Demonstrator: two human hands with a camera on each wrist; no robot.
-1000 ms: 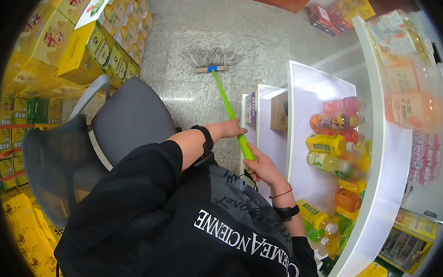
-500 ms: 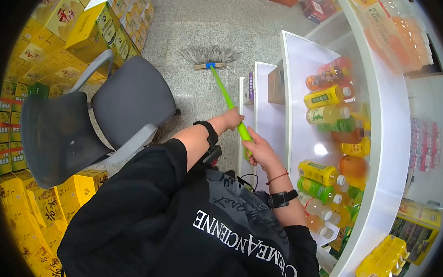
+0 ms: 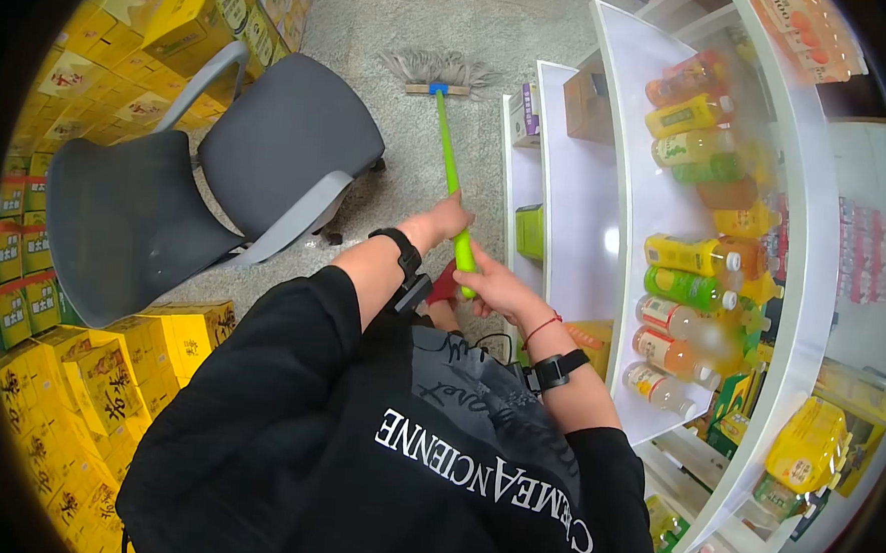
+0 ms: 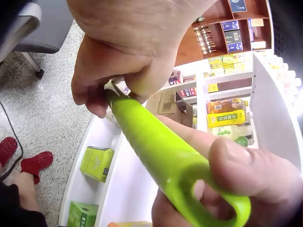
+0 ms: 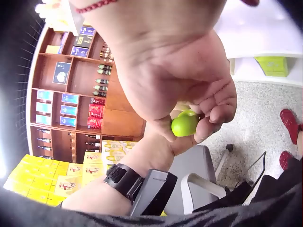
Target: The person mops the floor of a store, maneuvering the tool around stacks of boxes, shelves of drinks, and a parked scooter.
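The person's left hand [image 3: 440, 222] and right hand [image 3: 503, 288] curl round the green mop handle [image 3: 448, 147], the mop head [image 3: 437, 71] (strands fanned) on the floor [image 3: 351, 21]. Mopping seems underway; another stroke would need steady grips.

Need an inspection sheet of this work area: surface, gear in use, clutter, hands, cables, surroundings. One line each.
Surface: speckled grey floor; the mop head lies on it, strands spread.
Job's things: mop with a green handle, loop at its near end.
Clutter: grey office chair left of the mop; stacked yellow cartons beyond and behind it.
Hands: left hand grips the handle; right hand holds it nearer the loop end.
Cables: thin black cable near the red shoes; its ends can't be traced.
Surroundings: white shelves with drink bottles on the right.
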